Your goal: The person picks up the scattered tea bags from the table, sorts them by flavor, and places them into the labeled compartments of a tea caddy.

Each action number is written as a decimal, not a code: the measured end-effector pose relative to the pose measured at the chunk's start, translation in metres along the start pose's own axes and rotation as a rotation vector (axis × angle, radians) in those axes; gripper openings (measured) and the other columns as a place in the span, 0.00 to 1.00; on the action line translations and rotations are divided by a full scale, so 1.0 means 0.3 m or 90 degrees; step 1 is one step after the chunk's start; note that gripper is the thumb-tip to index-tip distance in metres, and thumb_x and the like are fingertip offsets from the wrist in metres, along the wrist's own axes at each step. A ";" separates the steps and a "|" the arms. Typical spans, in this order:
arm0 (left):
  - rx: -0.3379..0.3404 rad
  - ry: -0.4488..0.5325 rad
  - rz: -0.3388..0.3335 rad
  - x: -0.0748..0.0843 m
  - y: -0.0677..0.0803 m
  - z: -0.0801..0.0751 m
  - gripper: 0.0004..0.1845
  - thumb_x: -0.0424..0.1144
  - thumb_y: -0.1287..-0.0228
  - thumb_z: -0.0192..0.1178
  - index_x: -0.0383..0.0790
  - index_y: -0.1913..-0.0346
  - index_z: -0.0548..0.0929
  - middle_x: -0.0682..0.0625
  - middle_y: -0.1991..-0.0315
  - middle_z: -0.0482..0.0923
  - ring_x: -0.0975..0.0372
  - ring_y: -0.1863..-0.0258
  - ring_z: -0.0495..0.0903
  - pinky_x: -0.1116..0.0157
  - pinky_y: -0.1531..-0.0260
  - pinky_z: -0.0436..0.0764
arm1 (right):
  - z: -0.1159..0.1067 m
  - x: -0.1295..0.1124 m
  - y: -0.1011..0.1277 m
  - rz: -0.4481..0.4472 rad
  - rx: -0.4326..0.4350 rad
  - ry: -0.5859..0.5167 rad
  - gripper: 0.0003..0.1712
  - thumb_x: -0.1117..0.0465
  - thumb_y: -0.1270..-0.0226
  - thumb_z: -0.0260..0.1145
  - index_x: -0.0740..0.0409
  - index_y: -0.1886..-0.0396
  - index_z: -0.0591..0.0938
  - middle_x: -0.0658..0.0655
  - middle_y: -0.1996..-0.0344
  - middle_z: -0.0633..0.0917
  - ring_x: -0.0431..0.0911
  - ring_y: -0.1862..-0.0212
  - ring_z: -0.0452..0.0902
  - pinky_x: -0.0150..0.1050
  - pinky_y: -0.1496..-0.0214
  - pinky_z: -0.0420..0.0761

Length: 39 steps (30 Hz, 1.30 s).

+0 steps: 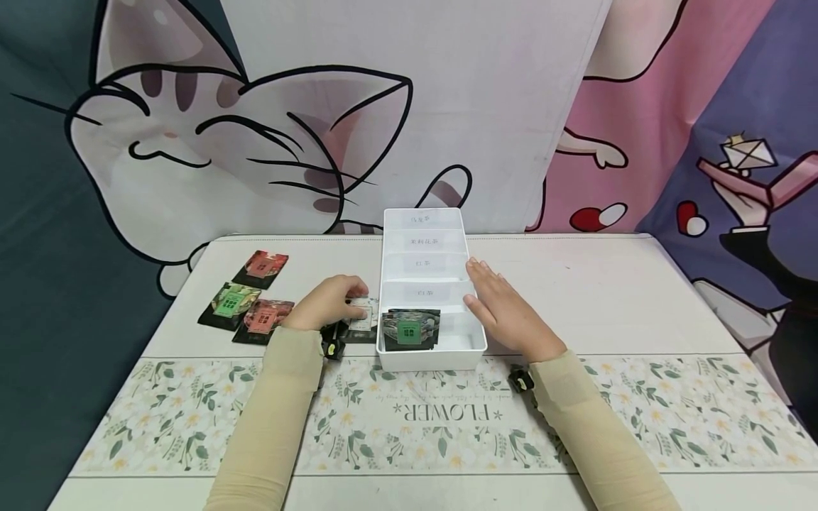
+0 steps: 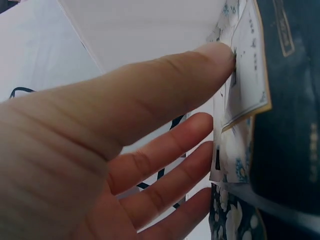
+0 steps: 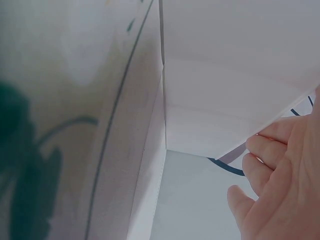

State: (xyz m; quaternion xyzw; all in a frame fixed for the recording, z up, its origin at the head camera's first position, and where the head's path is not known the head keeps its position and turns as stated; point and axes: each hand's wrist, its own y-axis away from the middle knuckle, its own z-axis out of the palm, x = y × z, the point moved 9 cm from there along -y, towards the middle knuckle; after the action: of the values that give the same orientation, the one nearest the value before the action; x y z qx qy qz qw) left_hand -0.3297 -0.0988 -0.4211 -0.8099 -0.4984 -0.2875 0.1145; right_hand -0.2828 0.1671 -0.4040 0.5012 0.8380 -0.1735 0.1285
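Note:
My left hand (image 1: 332,301) lies curled over a dark tea packet with a white label (image 1: 362,319), just left of a white divided box (image 1: 428,358). In the left wrist view the left hand (image 2: 214,87) pinches this packet (image 2: 245,75), with the thumb on its label and the fingers (image 2: 200,125) behind its edge. My right hand (image 1: 505,312) rests flat and straight against the box's right wall. The right wrist view shows its fingers (image 3: 270,165) beside that white wall (image 3: 225,75). Dark packets with a green label (image 1: 409,330) stand in the box's front compartment.
Three more packets lie on the table to the left: a red one (image 1: 260,267), a green one (image 1: 228,305) and another red one (image 1: 263,319). A floral runner (image 1: 415,419) crosses the table's near side. A cartoon cloth hangs behind.

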 end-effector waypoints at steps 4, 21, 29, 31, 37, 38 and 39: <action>-0.008 0.000 0.010 0.005 -0.001 0.005 0.19 0.33 0.37 0.71 0.33 0.45 0.82 0.38 0.46 0.82 0.45 0.44 0.79 0.48 0.42 0.77 | 0.000 -0.001 -0.001 0.000 -0.002 0.000 0.39 0.43 0.15 0.40 0.61 0.18 0.48 0.58 0.19 0.49 0.57 0.19 0.43 0.58 0.21 0.47; -0.011 -0.017 0.029 0.011 0.001 -0.002 0.20 0.33 0.37 0.72 0.32 0.44 0.82 0.38 0.47 0.81 0.46 0.45 0.80 0.49 0.41 0.77 | -0.004 -0.004 0.002 0.002 -0.001 -0.004 0.39 0.43 0.16 0.40 0.61 0.18 0.48 0.58 0.19 0.49 0.53 0.19 0.40 0.59 0.21 0.48; -0.005 0.019 0.028 0.010 0.010 -0.015 0.18 0.29 0.38 0.71 0.32 0.45 0.82 0.40 0.50 0.83 0.48 0.48 0.82 0.50 0.45 0.80 | -0.004 -0.004 0.002 0.001 -0.001 -0.003 0.39 0.43 0.16 0.41 0.61 0.18 0.48 0.58 0.19 0.50 0.53 0.19 0.41 0.58 0.21 0.48; -0.006 0.037 0.023 0.006 0.012 -0.016 0.16 0.26 0.38 0.68 0.32 0.47 0.83 0.40 0.52 0.84 0.50 0.51 0.83 0.52 0.47 0.81 | -0.003 -0.004 0.000 0.001 0.000 -0.003 0.39 0.43 0.16 0.41 0.61 0.18 0.48 0.58 0.19 0.50 0.53 0.19 0.41 0.58 0.21 0.48; -0.013 0.053 0.007 0.004 0.018 -0.016 0.14 0.24 0.36 0.60 0.32 0.48 0.83 0.43 0.55 0.84 0.53 0.55 0.82 0.55 0.54 0.82 | -0.002 -0.004 -0.001 -0.003 0.002 -0.002 0.39 0.43 0.16 0.40 0.62 0.18 0.48 0.59 0.19 0.50 0.56 0.19 0.43 0.59 0.21 0.48; -0.012 0.053 0.000 0.004 0.020 -0.018 0.14 0.25 0.35 0.61 0.33 0.48 0.83 0.43 0.55 0.84 0.53 0.55 0.82 0.55 0.55 0.82 | -0.003 -0.005 0.000 -0.003 0.002 -0.002 0.39 0.43 0.16 0.40 0.62 0.18 0.49 0.59 0.19 0.50 0.56 0.19 0.43 0.58 0.21 0.48; -0.011 0.051 -0.006 0.005 0.022 -0.022 0.14 0.25 0.34 0.60 0.32 0.47 0.82 0.43 0.55 0.84 0.53 0.56 0.82 0.55 0.56 0.82 | -0.004 -0.006 0.000 -0.003 0.002 -0.002 0.39 0.43 0.15 0.40 0.62 0.18 0.49 0.59 0.19 0.50 0.57 0.19 0.43 0.59 0.21 0.48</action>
State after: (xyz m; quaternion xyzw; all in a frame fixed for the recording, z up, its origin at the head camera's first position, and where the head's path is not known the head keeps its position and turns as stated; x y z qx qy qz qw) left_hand -0.3257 -0.1039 -0.4141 -0.7964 -0.4945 -0.3246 0.1261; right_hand -0.2820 0.1663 -0.4021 0.4989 0.8387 -0.1762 0.1286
